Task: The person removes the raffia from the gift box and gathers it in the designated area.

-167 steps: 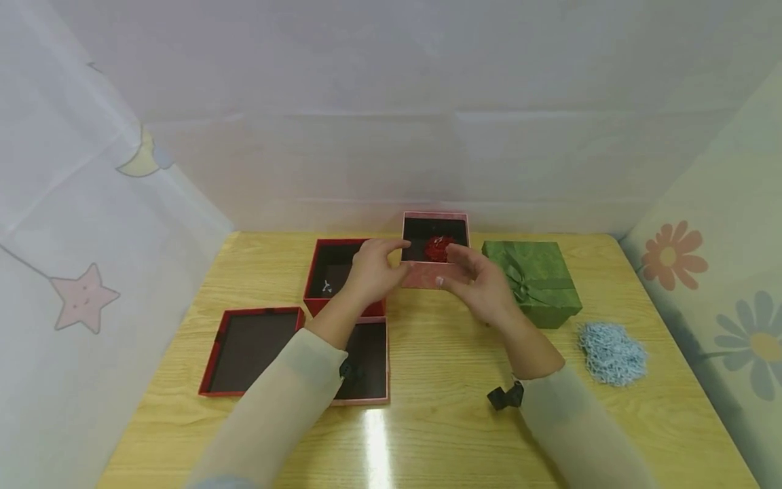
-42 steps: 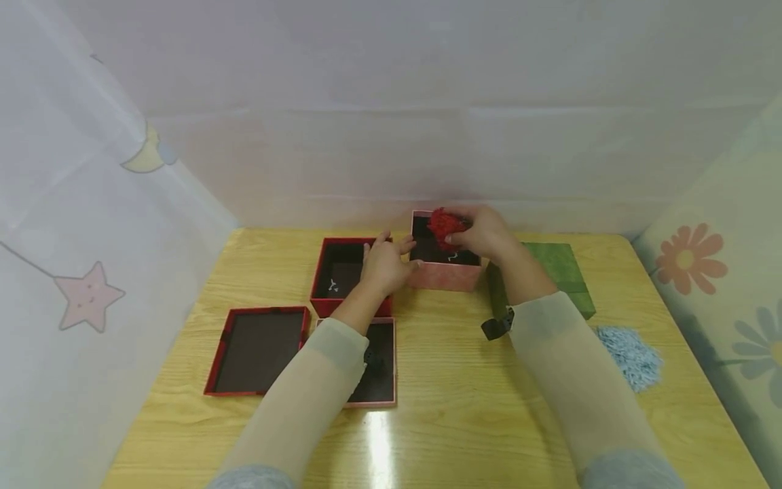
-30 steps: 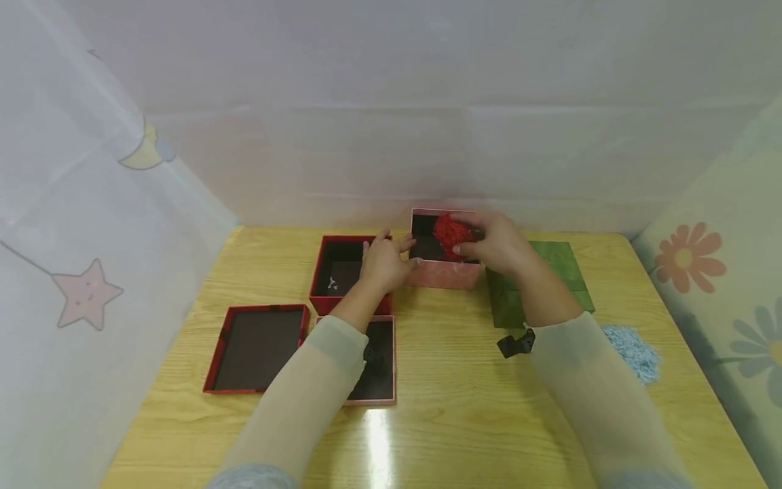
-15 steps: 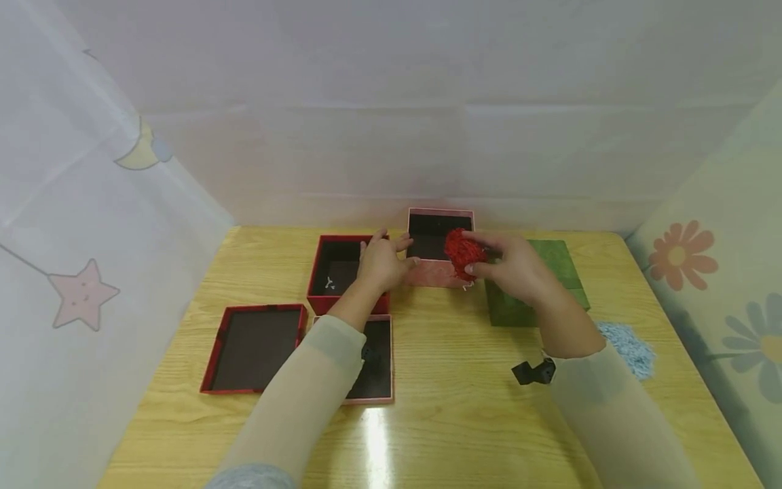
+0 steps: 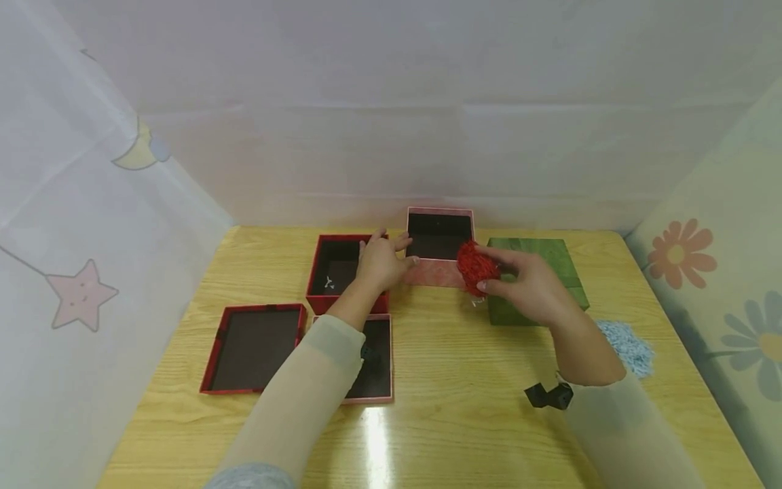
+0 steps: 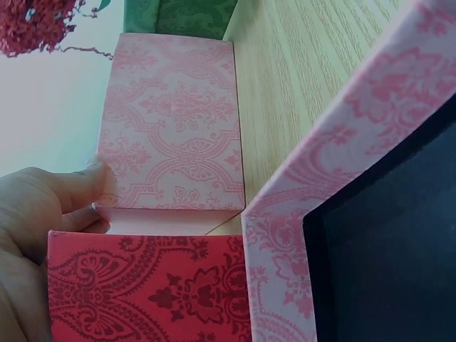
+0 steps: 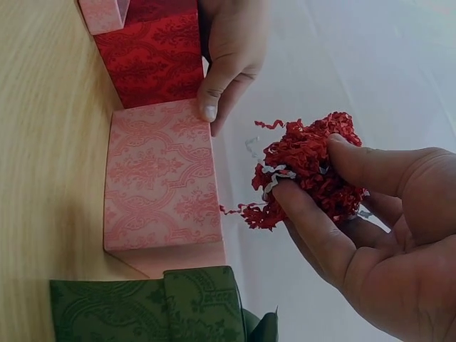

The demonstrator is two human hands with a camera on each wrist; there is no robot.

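A crumpled bundle of red crinkle-cut paper shreds (image 5: 478, 268), with some white strands in it, is pinched between the thumb and fingers of my right hand (image 5: 528, 282). It hangs above the table, beside the front right corner of an open pink patterned box (image 5: 435, 273). The dark inside of that box shows no red shreds. My left hand (image 5: 381, 265) reaches over the right side of an open red box (image 5: 313, 272), its thumb touching the pink box's front left corner, fingers spread. White strands (image 5: 328, 284) lie in the red box.
A green box (image 5: 544, 261) with a ribbon stands right of the pink one. Pale blue paper shreds (image 5: 629, 350) lie on the right. A red lid (image 5: 210, 367) and a pink lid (image 5: 389, 367) lie inside up at the front left. A fabric backdrop (image 5: 427, 156) rises behind the table.
My right hand has taken the red paper shreds out of the pink box and moved right and nearer with them. My left hand has stayed by the pink box's left side.
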